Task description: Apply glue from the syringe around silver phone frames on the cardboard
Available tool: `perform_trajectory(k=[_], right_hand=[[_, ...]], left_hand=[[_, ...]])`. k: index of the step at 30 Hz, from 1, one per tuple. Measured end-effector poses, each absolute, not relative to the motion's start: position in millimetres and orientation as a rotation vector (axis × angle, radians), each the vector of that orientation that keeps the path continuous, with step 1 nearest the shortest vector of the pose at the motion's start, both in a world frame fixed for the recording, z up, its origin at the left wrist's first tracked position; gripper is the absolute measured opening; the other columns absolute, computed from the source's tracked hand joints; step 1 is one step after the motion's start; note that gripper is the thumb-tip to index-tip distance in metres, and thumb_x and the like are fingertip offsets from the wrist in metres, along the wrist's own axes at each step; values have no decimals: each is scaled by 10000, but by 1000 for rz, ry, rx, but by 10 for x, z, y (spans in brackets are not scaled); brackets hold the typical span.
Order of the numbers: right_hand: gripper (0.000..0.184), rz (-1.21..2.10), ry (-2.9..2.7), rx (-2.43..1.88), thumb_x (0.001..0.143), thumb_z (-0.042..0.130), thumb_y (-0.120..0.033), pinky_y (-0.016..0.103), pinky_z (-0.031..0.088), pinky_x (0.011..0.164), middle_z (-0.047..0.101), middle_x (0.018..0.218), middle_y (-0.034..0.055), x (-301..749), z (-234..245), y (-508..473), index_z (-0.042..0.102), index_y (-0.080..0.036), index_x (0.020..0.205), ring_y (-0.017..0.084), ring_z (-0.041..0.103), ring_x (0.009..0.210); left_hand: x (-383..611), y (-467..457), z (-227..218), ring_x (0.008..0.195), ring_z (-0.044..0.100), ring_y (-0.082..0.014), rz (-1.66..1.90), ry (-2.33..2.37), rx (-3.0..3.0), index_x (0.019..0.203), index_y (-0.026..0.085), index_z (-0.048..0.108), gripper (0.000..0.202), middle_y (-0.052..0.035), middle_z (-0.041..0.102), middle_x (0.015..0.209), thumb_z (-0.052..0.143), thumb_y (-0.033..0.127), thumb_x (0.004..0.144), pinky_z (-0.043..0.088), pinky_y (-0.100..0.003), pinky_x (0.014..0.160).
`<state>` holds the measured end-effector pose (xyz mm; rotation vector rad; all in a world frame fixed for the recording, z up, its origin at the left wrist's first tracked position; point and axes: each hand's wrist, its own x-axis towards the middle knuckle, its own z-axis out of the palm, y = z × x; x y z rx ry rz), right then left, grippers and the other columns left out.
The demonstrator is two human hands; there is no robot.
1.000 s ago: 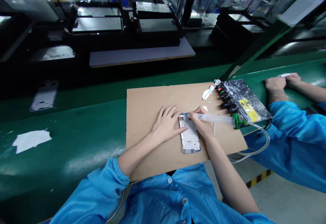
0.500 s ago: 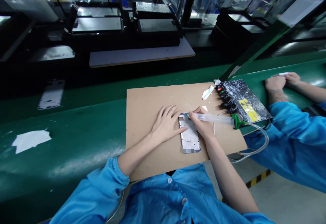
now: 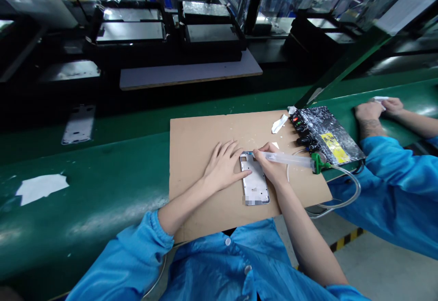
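A white phone frame [image 3: 256, 184] lies flat on a brown cardboard sheet [image 3: 195, 219] in front of me. My left hand [image 3: 222, 166] rests with fingers spread, its thumb on the frame's face and its index fingertip by the top left corner. Held in my right hand [image 3: 272, 166] is a translucent dispensing syringe [image 3: 290, 158], its tip at the frame's top edge. A green cap [image 3: 318, 163] closes the syringe's rear end, and a clear air hose [image 3: 356, 189] runs from it. My right fingers hide part of the frame's right side.
A black dispenser box [image 3: 328, 132] stands at the sheet's right. Scraps of white paper [image 3: 279, 124] lie near it. At the left, another phone frame [image 3: 79, 125] lies on the dark strip behind the green bench [image 3: 112, 177]. A co-worker's hands [image 3: 379, 109] hold something white at the right.
The phone frame at the left has shifted to the right along the dark strip. The co-worker's hands have moved slightly. My own hands and the syringe look almost still.
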<state>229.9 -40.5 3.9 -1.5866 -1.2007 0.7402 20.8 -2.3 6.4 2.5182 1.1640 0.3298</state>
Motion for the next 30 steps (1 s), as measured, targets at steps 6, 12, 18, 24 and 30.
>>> perform_trajectory(k=[6,12,18,24,30], right_hand=[[359,710,-1218,-1586,941,802,-539,339,488,681,732,747,-7,2302,31,-398,634,-265,779,208,657,700],[354,710,-1233,-1591,952,796,-548,330,491,687,740,773,-5,2314,15,-402,646,-261,807,203,662,715],[351,698,-1252,-1587,955,788,-556,330,509,707,746,793,1,2332,-25,-394,648,-262,823,211,680,745],[338,698,-1246,-1578,956,790,-537,332,502,695,734,788,-4,2328,-16,-395,646,-266,815,211,667,739],[347,737,-1212,-1590,950,795,-549,342,494,697,746,778,-7,2316,4,-406,636,-272,813,210,661,717]], left_hand=[[200,-23,48,1690,387,-349,354,1156,2520,1600,199,599,796,-166,485,1779,642,750,1027,196,-590,1441],[200,-21,32,1691,384,-348,377,1146,2514,1589,200,609,783,-169,492,1773,644,744,1027,200,-596,1439],[191,-20,35,1693,380,-344,369,1144,2518,1600,197,598,790,-163,483,1781,636,745,1032,199,-596,1441],[189,-22,29,1690,387,-341,389,1143,2520,1592,220,603,771,-158,485,1780,619,753,1035,201,-590,1440],[192,-19,37,1693,383,-344,370,1144,2515,1595,217,602,779,-160,475,1786,621,756,1033,200,-595,1442]])
